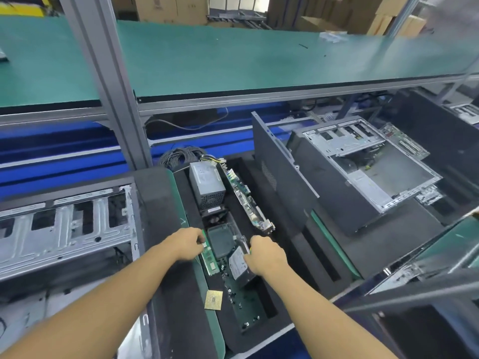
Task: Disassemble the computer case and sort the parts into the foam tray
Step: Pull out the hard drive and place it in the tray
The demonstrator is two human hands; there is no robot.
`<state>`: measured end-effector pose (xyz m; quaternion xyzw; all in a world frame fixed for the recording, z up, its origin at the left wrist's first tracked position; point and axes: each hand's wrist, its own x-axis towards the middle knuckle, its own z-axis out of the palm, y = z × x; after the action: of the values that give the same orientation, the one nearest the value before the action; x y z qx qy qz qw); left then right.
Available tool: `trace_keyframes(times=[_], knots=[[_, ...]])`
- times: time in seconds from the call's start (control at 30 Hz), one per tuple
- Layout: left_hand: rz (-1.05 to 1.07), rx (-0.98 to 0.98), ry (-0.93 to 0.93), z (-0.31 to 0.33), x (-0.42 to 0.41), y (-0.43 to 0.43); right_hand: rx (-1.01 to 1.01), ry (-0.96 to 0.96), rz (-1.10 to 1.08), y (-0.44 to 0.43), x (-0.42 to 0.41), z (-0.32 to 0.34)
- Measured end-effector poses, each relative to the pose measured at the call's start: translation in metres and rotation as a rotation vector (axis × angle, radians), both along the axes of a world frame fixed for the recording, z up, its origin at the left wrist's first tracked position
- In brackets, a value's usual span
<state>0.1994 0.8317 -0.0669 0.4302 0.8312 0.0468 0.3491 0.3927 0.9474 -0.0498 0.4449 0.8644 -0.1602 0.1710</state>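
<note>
Although both hands are busy over the near half of the black foam tray (278, 316), most of the sorting looks done, since its pockets are nearly full. At the tray's far end a grey perforated metal power supply box (207, 185) stands in its pocket, a coil of black cables (178, 156) lies just beyond the far left corner, and a green motherboard with silver connectors (243, 195) stands on edge in the slot to the right of the box. Nearer, a small black cooling fan (215, 216) and a black square block (220, 242) sit in the middle. The left hand (186, 244) has its fingertips curled in a pinch on the far end of a long green memory stick (209, 260), which lies along the tray's left edge and seems meant for the slot there. The right hand (267, 255) is curled around the right side of a silver hard drive with a white label (237, 264), which sits at a slant over a dark green circuit board (241, 304) in the near pocket. A square gold processor chip (213, 300) rests loose on the left edge toward the near corner, apparently not yet in a pocket. Beyond the tray's right edge, the open black and silver computer case (368, 174) looks largely emptied, its black side panel (280, 182) leaning beside it. What seems left: settling the stick and drive, then placing the chip.
</note>
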Motion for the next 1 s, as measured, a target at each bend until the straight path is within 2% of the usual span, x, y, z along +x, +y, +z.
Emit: trace_keyframes(times=[0.33, 0.87, 1.0], knots=[[-0.044, -0.006, -0.036, 0.002, 0.007, -0.001, -0.061, -0.008, -0.154, 0.008, 0.016, -0.038], [-0.006, -0.025, -0.026, 0.008, 0.013, -0.009, -0.002, 0.040, -0.106, 0.001, 0.002, -0.042], [0.082, 0.048, -0.028, 0.014, 0.011, -0.014, -0.047, 0.149, -0.043, -0.014, -0.020, -0.018]])
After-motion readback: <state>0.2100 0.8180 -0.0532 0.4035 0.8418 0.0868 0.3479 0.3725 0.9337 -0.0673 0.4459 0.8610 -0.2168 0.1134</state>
